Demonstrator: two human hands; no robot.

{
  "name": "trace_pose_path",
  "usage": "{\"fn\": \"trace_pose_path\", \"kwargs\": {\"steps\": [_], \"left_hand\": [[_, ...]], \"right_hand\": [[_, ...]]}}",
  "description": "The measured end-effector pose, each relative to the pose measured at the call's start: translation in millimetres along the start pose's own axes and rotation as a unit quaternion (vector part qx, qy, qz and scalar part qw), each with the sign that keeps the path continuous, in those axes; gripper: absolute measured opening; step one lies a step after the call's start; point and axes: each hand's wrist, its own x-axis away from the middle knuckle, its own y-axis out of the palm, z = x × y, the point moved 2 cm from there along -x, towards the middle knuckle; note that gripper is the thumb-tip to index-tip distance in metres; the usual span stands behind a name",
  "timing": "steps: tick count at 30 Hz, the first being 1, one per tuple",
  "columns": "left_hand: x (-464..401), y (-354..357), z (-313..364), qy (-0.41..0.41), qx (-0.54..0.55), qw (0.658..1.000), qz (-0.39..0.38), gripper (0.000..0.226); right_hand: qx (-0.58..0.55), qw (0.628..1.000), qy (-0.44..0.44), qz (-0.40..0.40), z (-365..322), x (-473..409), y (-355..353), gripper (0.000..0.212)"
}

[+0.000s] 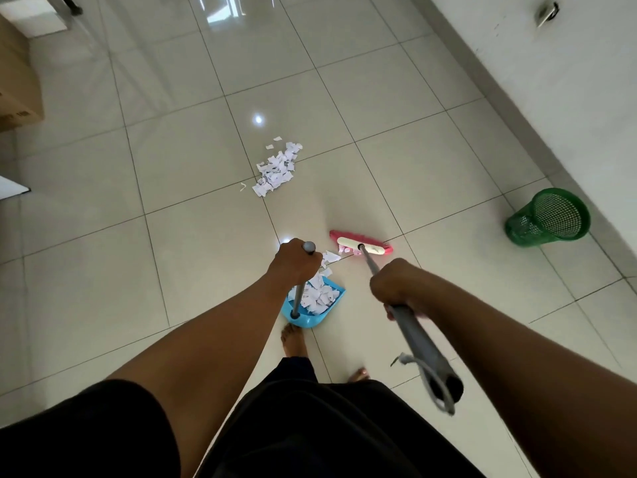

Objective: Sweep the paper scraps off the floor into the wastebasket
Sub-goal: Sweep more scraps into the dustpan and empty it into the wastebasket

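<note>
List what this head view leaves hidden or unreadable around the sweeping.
1. Scraps under the broom head: its pink bristles cover the floor there.
2. Back of the blue dustpan: the left hand and its grey pole cover part of it, and the scraps inside hide its bottom.
3. Bottom of the green wastebasket: too dark and small to tell contents.
4. Cardboard box: cut off by the left edge.
5. Print on the paper pile: too small.

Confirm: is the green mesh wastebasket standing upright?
No, the green mesh wastebasket lies tipped on its side near the wall, its open mouth facing the camera.
</note>
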Motion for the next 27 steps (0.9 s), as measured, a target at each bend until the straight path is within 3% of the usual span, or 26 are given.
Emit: {"fn": "trace_pose_path", "kwargs": {"steps": [5, 12, 19, 23, 27], "left_hand": [[1, 3, 6, 0.006, -0.007, 1.0, 0.007, 0.029], [7, 6, 11, 0.006, -0.012, 1.0, 0.019, 0.027], [27, 10, -12, -0.001, 0.002, 0.999, 0.041, 0.028], [48, 16, -22, -0.005, 0.015, 0.998, 0.056, 0.028], [66, 24, -27, -0.01, 0.026, 0.997, 0.066, 0.028]], "right_hand": [[0.043, 0.999, -0.017, -0.017, 11, 31, 21, 0.027], [0.158, 0.984, -0.046, -0.062, 34, 67, 31, 0.011], [0.159, 0.985, -0.043, -0.053, 59, 89, 2, 0.013], [0.216, 0.972, -0.071, -0.059, 57, 93, -9, 0.021], [0.183, 0.979, -0.072, -0.043, 54, 91, -12, 0.017]]}}
